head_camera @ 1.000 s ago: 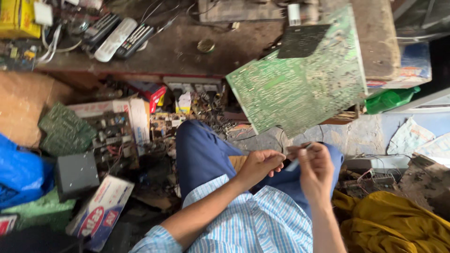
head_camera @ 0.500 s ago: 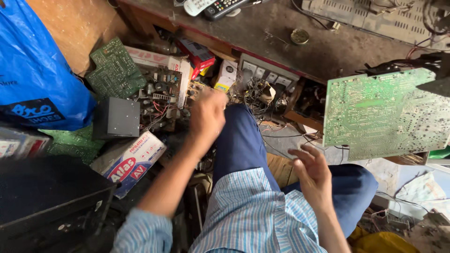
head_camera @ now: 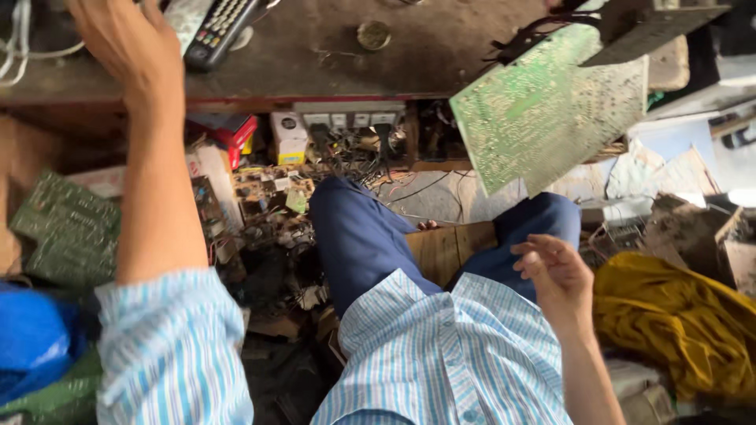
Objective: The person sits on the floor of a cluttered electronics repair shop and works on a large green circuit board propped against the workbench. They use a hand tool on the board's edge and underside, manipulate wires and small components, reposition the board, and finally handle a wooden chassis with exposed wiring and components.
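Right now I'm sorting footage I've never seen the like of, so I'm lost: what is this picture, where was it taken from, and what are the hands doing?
A camera worn on a person's head looks down at their own body: striped shirt, blue trousers. The left hand reaches up onto a dark workbench, beside a remote control; whether it holds anything cannot be seen. The right hand hangs open and empty above the lap. A green circuit board juts off the bench. Below lie another circuit board, small boxes, tangled wires and a yellow cloth.

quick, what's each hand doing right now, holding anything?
Left hand: open, reaching onto the workbench beside the remote control, holding nothing.
Right hand: loosely open above the lap, empty.
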